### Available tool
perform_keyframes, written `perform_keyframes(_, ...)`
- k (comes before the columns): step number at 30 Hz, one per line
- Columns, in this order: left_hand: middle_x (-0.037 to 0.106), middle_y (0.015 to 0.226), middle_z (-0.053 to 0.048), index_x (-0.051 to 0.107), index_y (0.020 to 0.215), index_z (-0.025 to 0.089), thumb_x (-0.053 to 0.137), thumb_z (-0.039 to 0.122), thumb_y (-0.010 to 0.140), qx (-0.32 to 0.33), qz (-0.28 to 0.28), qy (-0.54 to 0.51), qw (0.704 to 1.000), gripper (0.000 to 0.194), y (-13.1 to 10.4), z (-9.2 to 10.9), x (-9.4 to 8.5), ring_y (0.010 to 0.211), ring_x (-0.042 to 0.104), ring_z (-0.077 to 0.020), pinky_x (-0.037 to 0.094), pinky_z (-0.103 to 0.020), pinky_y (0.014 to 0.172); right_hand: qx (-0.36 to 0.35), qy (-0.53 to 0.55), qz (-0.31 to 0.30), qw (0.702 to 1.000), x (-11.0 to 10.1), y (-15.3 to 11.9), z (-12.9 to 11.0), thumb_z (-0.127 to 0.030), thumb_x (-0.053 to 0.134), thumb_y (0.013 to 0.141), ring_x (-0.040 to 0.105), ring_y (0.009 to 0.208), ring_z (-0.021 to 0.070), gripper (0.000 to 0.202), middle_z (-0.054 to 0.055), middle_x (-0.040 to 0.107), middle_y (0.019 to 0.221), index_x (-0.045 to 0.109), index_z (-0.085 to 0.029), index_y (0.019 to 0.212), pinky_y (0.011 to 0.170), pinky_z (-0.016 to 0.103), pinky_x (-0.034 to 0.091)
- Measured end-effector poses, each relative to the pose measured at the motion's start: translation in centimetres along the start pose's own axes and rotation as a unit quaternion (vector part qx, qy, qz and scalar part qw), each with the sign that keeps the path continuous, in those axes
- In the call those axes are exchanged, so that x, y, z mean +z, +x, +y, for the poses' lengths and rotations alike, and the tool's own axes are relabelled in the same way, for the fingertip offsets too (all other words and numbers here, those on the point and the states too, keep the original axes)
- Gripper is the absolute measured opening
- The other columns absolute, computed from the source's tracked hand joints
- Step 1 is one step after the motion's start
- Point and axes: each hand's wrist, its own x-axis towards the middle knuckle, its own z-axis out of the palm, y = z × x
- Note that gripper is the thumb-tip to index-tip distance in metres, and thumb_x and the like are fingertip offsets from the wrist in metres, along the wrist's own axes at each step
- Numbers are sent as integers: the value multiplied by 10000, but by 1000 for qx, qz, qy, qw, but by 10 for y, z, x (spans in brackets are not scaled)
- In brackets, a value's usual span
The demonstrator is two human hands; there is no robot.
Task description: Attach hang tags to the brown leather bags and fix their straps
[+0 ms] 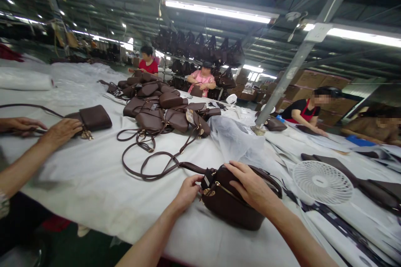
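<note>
A dark brown handbag [233,206] with gold zip pulls sits on the white-covered table in front of me. My right hand [250,185] lies over its top, fingers stretched out across the leather. At the bag's left end my left hand [188,194] is closed beside a small black tag [207,179] and a gold charm [209,192]; what its fingertips pinch is hidden. A long brown strap [150,175] runs from that end and loops over the cloth. The bag's carry handle [271,181] stands on the right side.
Several brown bags [166,104] are heaped mid-table. At left a co-worker's hands [59,131] handle a brown bag [94,117]. A white fan [322,181] stands right of my bag, near a grey post [282,87]. Clear plastic [236,137] lies behind. Other people work across the table.
</note>
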Motion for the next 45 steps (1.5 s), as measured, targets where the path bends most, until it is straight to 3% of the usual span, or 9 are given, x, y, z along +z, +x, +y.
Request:
perform_keyframes(5, 611, 598, 2, 660, 805, 131, 550, 160, 642, -60, -11, -68, 996, 200, -1, -1, -4, 405, 425, -71, 268, -166, 380, 3, 10, 3, 1000, 2, 1, 1, -149, 505, 864, 561, 1184, 244, 433, 118, 579, 1311, 572, -225, 1285, 1025, 450, 461)
perform_keyframes(14, 661, 709, -22, 696, 833, 131, 493, 127, 600, -55, -55, 3, 997, 308, -11, 10, -17, 635, 581, -147, 440, -243, 609, 11, 8, -7, 1000, 4, 2, 4, -152, 505, 860, 555, 1197, 242, 438, 118, 573, 1322, 574, -217, 1287, 1039, 435, 453)
perform_keyframes(23, 558, 561, 15, 630, 541, 182, 519, 55, 541, -54, -60, 274, 958, 169, -38, 52, -99, 636, 510, -174, 305, -272, 638, 26, 27, -7, 999, 2, 1, 8, -164, 512, 868, 554, 1194, 238, 415, 113, 578, 1312, 584, -218, 1273, 1043, 433, 448)
perform_keyframes(28, 614, 704, -11, 657, 654, 181, 487, 71, 621, -79, -94, 385, 915, 205, -68, 70, -140, 728, 555, -192, 352, -261, 663, 13, 48, -13, 999, 1, 5, -1, -116, 507, 841, 555, 1170, 222, 422, 93, 590, 1279, 604, -232, 1235, 1035, 412, 447)
perform_keyframes(30, 644, 831, -22, 688, 784, 185, 538, 114, 666, -68, -97, 351, 929, 204, -68, 75, -136, 810, 567, -201, 393, -264, 721, 15, 53, -14, 998, 2, 4, -2, -123, 506, 838, 547, 1175, 231, 424, 93, 588, 1279, 606, -237, 1234, 1040, 422, 436)
perform_keyframes(33, 649, 1041, -61, 668, 952, 168, 644, 249, 743, -117, -51, 104, 986, 226, -48, 75, -107, 962, 570, -215, 433, -277, 840, 17, 62, -21, 998, 1, 2, -1, -143, 510, 835, 530, 1195, 244, 440, 94, 575, 1301, 594, -243, 1256, 1052, 437, 419)
perform_keyframes(35, 645, 990, -108, 629, 917, 121, 624, 301, 810, -243, 27, -143, 959, 210, -24, 71, -79, 914, 602, -213, 464, -299, 843, 16, 66, -29, 997, 0, 0, -1, -144, 513, 829, 518, 1212, 249, 455, 97, 566, 1315, 588, -238, 1268, 1064, 439, 406)
perform_keyframes(39, 599, 729, -80, 556, 871, 114, 338, 218, 957, -285, 41, -222, 932, 257, 28, 73, -31, 662, 615, -167, 515, -317, 738, 25, 68, -46, 996, -5, -3, -5, -121, 516, 804, 514, 1219, 252, 492, 103, 562, 1328, 590, -231, 1278, 1074, 426, 395)
perform_keyframes(45, 640, 672, -56, 591, 881, 106, 497, 189, 915, -214, -82, -233, 945, 130, 69, 157, -22, 623, 639, -171, 531, -324, 705, 45, 171, -26, 984, -12, -3, 1, -195, 553, 802, 541, 1215, 261, 432, 100, 602, 1308, 627, -224, 1227, 1070, 437, 397)
